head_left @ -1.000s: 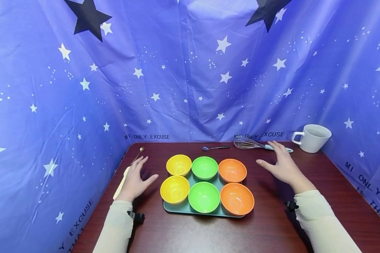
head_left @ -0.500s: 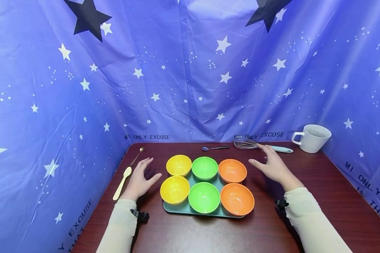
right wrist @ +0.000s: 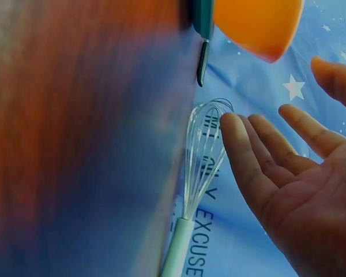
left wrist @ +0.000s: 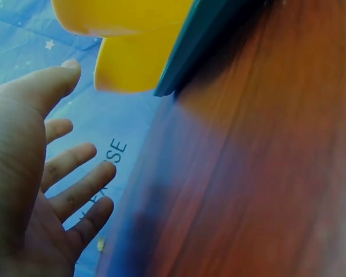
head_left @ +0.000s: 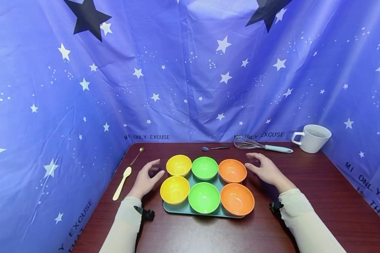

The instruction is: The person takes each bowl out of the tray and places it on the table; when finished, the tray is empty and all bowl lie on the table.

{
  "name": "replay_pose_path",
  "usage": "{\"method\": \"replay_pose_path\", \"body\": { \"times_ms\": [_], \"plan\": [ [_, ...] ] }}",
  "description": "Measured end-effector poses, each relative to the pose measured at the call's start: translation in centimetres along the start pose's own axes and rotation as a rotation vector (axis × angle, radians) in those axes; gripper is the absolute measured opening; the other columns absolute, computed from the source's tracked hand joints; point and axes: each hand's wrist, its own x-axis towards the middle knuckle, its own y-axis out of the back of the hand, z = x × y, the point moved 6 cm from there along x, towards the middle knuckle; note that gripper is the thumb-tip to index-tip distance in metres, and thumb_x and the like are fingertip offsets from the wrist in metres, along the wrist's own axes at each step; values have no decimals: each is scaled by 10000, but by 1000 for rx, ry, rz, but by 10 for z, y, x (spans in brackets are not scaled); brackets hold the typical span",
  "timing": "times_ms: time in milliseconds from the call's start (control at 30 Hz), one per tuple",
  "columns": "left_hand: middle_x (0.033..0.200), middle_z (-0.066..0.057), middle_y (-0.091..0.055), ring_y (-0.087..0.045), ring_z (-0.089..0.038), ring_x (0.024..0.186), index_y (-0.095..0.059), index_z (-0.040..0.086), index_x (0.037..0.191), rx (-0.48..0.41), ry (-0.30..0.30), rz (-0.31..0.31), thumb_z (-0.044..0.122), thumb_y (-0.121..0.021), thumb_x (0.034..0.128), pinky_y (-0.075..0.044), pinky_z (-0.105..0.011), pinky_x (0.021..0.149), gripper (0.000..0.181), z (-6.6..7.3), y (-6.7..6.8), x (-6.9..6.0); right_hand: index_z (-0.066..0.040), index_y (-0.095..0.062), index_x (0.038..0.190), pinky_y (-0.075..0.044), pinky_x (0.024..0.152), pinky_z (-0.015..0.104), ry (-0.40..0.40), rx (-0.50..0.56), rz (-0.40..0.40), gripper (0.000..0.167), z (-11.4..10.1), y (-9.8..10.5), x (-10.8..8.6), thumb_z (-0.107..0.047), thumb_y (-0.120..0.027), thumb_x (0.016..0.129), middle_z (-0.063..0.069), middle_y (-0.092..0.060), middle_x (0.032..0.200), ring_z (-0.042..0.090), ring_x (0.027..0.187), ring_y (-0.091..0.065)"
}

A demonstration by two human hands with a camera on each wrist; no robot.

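Note:
A teal tray (head_left: 193, 208) carries two yellow bowls (head_left: 175, 190), two green bowls (head_left: 204, 198) and two orange bowls (head_left: 237, 199), in two rows. My left hand (head_left: 145, 180) hovers just left of the yellow bowls, fingers spread and holding nothing; the left wrist view has that hand (left wrist: 40, 156) beside a yellow bowl (left wrist: 130, 60) with a gap between. To the right of the back orange bowl (head_left: 232, 171), my right hand (head_left: 268, 171) is held with loosely bent fingers and an empty palm. In the right wrist view that hand (right wrist: 300, 179) is below an orange bowl (right wrist: 259, 26).
A whisk (head_left: 277, 149) and a white mug (head_left: 315, 138) are at the back right. A small dark-handled spoon (head_left: 220, 148) lies behind the bowls. At the left are a cream spoon (head_left: 121, 184) and a thin gold spoon (head_left: 141, 150). Starry cloth (head_left: 190, 70) surrounds the table.
Both hands have moved inward, the left one rightward and the right one leftward, closer to the bowls. The cream spoon and the whisk handle are now uncovered. The bowls and tray have stayed put.

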Motion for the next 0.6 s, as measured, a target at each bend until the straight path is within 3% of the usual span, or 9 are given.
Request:
{"method": "replay_pose_path", "body": {
  "times_ms": [233,367,600],
  "plan": [
    [1425,-51,-633,-673,-259,1140,-569,125,1496,-102,-24,-18,394,-768,969,-526,-529,965,623,-4,-11,7,26,-549,1447,-600,779,411,-43,127,-63,468,0,-9,-2,-199,-657,1052,258,-603,1376,277,887,-720],
    [1389,-62,-657,-673,-248,1125,-562,113,1499,-133,-15,-49,372,-755,983,-516,-512,968,609,-5,-16,8,53,-518,1461,-616,729,377,-64,215,-93,465,1,-14,-2,-154,-631,1061,297,-574,1391,263,883,-737],
    [1328,-42,-696,-690,-233,1095,-551,115,1508,-162,-37,-83,320,-746,994,-508,-471,940,587,-4,-21,9,86,-506,1449,-624,711,398,-66,328,-136,423,2,-21,-2,-72,-591,1066,347,-590,1357,343,1016,-719]
  ]
}}
